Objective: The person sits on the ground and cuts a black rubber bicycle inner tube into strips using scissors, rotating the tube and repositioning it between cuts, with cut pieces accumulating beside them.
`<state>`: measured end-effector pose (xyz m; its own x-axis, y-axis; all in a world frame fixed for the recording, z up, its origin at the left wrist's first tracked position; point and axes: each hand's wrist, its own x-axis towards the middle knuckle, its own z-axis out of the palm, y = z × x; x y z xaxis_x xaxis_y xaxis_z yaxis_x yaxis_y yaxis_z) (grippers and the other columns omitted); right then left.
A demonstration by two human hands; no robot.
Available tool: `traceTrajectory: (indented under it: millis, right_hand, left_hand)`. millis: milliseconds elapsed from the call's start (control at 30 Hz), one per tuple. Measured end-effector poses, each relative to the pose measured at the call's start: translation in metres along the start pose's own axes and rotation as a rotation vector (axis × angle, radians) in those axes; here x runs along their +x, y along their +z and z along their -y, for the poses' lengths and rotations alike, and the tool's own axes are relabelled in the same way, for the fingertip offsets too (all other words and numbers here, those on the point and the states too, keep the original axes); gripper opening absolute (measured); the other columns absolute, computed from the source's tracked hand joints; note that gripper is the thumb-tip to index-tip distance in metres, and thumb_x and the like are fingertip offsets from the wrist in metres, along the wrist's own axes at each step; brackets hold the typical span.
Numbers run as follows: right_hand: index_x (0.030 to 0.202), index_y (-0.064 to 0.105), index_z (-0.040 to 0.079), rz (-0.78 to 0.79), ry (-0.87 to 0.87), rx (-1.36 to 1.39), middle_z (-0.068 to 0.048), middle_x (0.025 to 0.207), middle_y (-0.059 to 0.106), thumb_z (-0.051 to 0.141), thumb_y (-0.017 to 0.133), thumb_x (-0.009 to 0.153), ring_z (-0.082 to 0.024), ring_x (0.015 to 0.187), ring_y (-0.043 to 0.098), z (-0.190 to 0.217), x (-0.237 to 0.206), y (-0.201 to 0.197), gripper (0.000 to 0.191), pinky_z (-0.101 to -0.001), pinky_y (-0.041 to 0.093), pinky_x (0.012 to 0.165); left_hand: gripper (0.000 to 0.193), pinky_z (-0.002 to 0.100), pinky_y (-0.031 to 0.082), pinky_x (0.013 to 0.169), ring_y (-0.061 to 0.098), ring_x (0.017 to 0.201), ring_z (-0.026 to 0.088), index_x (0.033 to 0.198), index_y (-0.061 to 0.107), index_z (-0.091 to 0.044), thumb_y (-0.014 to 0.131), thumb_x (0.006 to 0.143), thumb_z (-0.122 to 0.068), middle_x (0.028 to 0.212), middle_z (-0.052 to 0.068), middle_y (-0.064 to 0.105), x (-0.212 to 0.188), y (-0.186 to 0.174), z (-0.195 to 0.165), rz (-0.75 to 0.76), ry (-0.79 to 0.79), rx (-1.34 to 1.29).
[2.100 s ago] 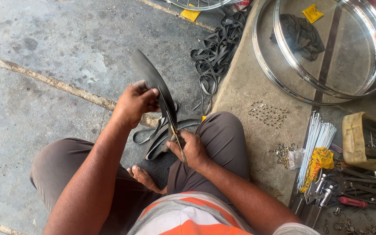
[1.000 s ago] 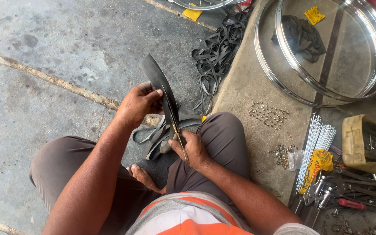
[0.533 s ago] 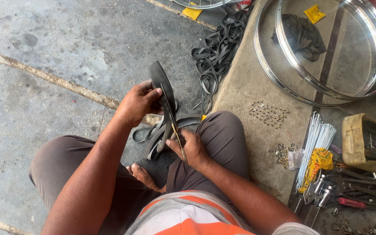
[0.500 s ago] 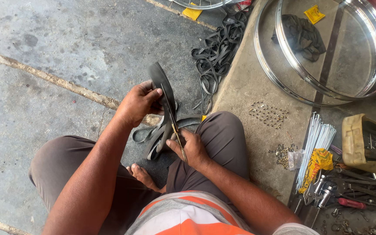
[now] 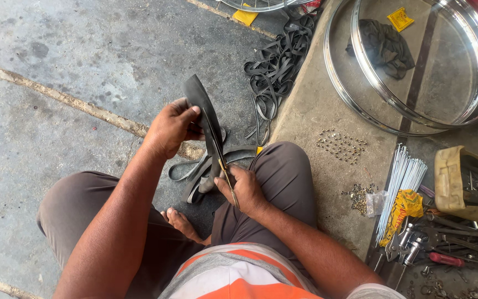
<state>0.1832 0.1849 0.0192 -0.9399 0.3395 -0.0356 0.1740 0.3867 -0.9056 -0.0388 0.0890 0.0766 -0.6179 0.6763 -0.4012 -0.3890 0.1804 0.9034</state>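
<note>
The person wears grey-brown trousers and an orange, white and grey striped shirt, feet bare.

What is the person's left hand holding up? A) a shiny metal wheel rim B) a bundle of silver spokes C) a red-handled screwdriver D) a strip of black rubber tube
D: the left hand grips the strip of black rubber tube, while the right hand works scissors along it; the rims, spokes and screwdriver lie untouched on the ground.
</note>
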Motion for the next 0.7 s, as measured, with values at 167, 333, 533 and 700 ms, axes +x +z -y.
traceTrajectory:
  millis: [167,333,533,700]
  right_hand:
    - [0.091,0.063,0.003,-0.017,-0.091,0.054,-0.007,0.078,0.069,0.029,0.075,0.093,-0.017,0.073,0.07,-0.001,-0.0006,0.0004,0.028,-0.0341,0.056,0.069]
    - [0.091,0.063,0.004,0.015,-0.033,0.049,-0.006,0.073,0.066,0.033,0.073,0.095,-0.017,0.07,0.068,-0.0048,0.0018,-0.0001,0.031,-0.0343,0.055,0.069]
    - [0.089,0.063,0.005,0.023,-0.005,0.02,-0.006,0.072,0.066,0.03,0.072,0.094,-0.017,0.069,0.068,-0.006,-0.0006,-0.0006,0.028,-0.0346,0.056,0.067]
    - [0.088,0.063,0.004,0.015,-0.014,-0.01,-0.007,0.072,0.066,0.029,0.073,0.094,-0.018,0.069,0.069,-0.0026,-0.0004,0.0006,0.028,-0.0354,0.055,0.067]
  left_hand:
    - [0.027,0.042,0.067,0.078,0.074,0.081,0.022,0.123,0.063,-0.003,0.053,0.104,-0.019,0.094,0.013,0.073,-0.0047,0.0044,-0.0011,0.052,-0.02,0.082]
    - [0.027,0.042,0.067,0.081,0.076,0.084,0.022,0.122,0.063,-0.002,0.052,0.104,-0.018,0.096,0.013,0.075,-0.006,0.0087,0.0019,0.065,-0.05,0.057]
    - [0.026,0.042,0.067,0.08,0.075,0.083,0.022,0.12,0.063,-0.001,0.052,0.105,-0.019,0.096,0.012,0.074,-0.0038,0.0058,0.0036,0.074,-0.027,0.03]
    - [0.026,0.04,0.067,0.078,0.075,0.081,0.022,0.122,0.061,-0.005,0.053,0.103,-0.019,0.095,0.012,0.074,-0.0033,0.0034,0.0015,0.003,-0.032,0.0]
